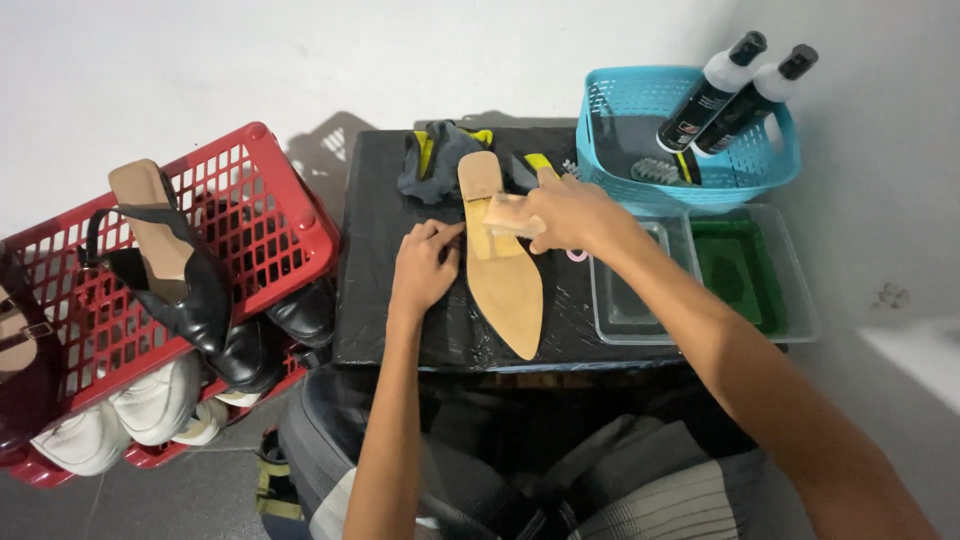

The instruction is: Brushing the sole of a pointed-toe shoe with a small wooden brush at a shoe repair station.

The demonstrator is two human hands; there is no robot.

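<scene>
Hands meet over a tan pointed shoe sole (505, 270), lying sole-up in the middle of the frame on a black table (390, 300) wrapped in clear film. Left hand (425, 265) presses against the sole's left edge, fingers (440, 232) curled and pinching it steady. Right hand (570, 213) sits just above, fingers closed around a small pale brush (505, 213) laid across the sole's narrow waist.

Behind the heel end, a grey and yellow cloth (435, 155) lies bunched at the table's far edge. Upper right, a turquoise basket (625, 120) holds 2 black-capped bottles (735, 90) leaning on its rim, with a bristled brush (655, 170) inside. Just below it, 2 clear trays sit side by side: 1 plain (625, 310), 1 with a green pad (740, 275).

Left of the frame, a red crate (260, 200) carries black heeled shoes (190, 280), and white sneakers (130, 410) sit beneath it.
</scene>
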